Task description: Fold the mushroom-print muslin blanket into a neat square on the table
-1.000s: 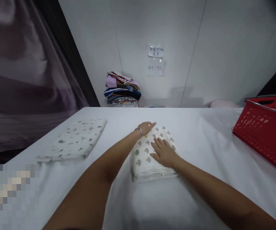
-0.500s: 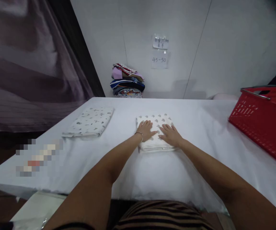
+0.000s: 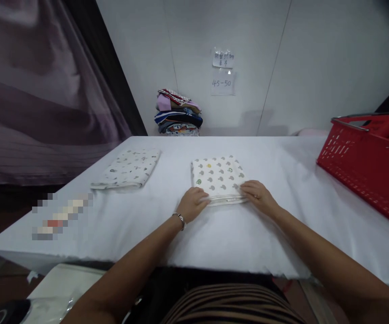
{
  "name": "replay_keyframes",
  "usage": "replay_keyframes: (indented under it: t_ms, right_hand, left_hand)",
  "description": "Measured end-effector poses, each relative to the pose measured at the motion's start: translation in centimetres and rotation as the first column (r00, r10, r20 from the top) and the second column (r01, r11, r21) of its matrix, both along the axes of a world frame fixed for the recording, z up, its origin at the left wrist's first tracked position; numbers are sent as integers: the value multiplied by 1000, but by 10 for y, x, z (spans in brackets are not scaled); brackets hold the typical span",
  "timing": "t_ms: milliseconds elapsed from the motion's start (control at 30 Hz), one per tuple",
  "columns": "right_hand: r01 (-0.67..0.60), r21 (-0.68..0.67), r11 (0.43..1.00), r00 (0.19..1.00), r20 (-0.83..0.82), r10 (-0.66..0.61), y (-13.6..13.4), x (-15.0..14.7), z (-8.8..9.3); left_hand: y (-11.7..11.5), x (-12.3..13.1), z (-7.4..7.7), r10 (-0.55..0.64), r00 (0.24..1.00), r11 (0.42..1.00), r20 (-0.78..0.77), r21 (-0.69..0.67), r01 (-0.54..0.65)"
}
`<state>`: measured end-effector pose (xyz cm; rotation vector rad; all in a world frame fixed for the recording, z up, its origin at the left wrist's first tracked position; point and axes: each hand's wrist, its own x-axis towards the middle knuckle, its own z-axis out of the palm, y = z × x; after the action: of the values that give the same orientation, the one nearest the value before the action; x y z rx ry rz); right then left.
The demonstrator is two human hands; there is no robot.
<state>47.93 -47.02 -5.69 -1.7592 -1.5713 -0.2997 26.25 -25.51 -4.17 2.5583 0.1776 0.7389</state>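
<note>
i have the left hand (image 3: 192, 205) and right hand (image 3: 260, 196) at the near corners of a folded mushroom-print cloth (image 3: 219, 173), fingers partly curled; whether they pinch it, i cannot tell. it lies flat on the white table (image 3: 228, 243), between a second folded cloth (image 3: 130, 168) and a red basket (image 3: 366, 168).

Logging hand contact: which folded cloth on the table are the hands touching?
The mushroom-print cloth: the left hand and right hand touch its near corners. The other cloth, with a scattered print, lies untouched farther left.
</note>
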Motion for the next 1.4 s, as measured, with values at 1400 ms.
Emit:
replay_keyframes:
  t_ms: [1400]
  right_hand:
    - [-29, -138, 990, 999, 31, 33, 37, -33, 1]
  left_hand:
    - [-11, 6, 12, 115, 960, 993, -254, 46, -106]
